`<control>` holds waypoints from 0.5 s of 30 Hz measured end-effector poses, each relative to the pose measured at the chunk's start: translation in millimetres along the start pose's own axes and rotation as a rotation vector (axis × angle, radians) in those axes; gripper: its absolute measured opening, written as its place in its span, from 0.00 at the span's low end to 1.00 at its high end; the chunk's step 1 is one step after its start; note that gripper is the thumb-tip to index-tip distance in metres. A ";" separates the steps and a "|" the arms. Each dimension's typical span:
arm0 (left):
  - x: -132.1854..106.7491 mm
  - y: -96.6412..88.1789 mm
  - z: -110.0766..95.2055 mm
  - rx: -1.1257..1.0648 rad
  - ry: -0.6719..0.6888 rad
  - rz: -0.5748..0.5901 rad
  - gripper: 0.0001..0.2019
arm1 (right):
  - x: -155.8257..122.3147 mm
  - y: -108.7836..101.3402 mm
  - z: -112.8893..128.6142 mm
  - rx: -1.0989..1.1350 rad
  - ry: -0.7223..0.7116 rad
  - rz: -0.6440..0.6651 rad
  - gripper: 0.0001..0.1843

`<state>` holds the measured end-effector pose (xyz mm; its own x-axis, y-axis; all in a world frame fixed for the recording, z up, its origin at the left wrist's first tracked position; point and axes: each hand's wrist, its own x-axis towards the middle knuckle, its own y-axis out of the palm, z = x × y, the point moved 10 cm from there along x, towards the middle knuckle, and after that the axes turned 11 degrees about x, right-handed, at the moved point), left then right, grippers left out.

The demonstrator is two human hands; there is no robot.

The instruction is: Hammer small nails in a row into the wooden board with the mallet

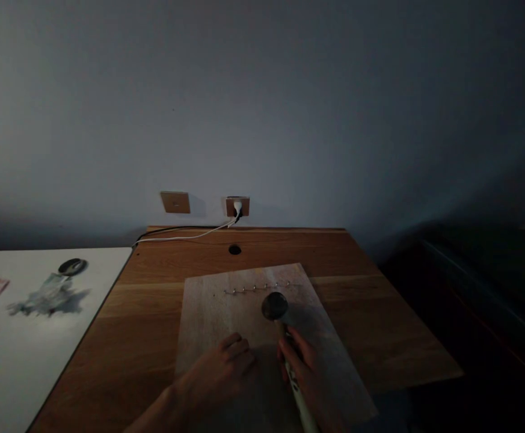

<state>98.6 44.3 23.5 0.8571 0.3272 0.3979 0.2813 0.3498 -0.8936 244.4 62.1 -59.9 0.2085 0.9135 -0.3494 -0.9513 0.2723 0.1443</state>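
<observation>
Hammer [295,388], wrapped in the right hand [306,362], slants forward-left over the board [205,325] on the desk [129,337], its head [275,305] just short of the nails [254,287], while the left hand [233,365] curls beside it, whether holding anything I cannot tell.

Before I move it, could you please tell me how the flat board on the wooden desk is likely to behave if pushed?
The board will probably stay stiff, since its edges look straight. It should slide rather than tip, as it lies flat on the desk. Being broad, it may swivel under an off-centre push.
</observation>
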 end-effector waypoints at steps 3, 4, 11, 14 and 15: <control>-4.5 -1.4 29.8 -0.064 -0.079 0.028 0.05 | -2.4 2.0 2.8 0.022 -0.007 -0.010 0.31; -6.0 -1.7 38.8 -0.073 -0.104 0.052 0.05 | -3.2 3.0 3.6 0.031 -0.005 -0.006 0.30; -7.7 -4.1 24.9 -0.077 -0.053 0.108 0.09 | -3.3 5.5 6.5 0.002 0.002 0.021 0.35; -13.0 -1.3 12.1 -0.052 -0.058 0.076 0.09 | -4.0 4.6 4.8 0.008 -0.002 0.008 0.35; -15.5 -0.9 11.6 -0.042 -0.077 0.069 0.10 | -4.5 3.4 3.4 0.018 0.001 -0.007 0.35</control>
<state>80.0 49.2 20.5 0.8397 0.4164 0.3485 0.2418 0.2880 -0.9266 241.0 59.9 -54.6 0.2149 0.9112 -0.3516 -0.9455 0.2842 0.1587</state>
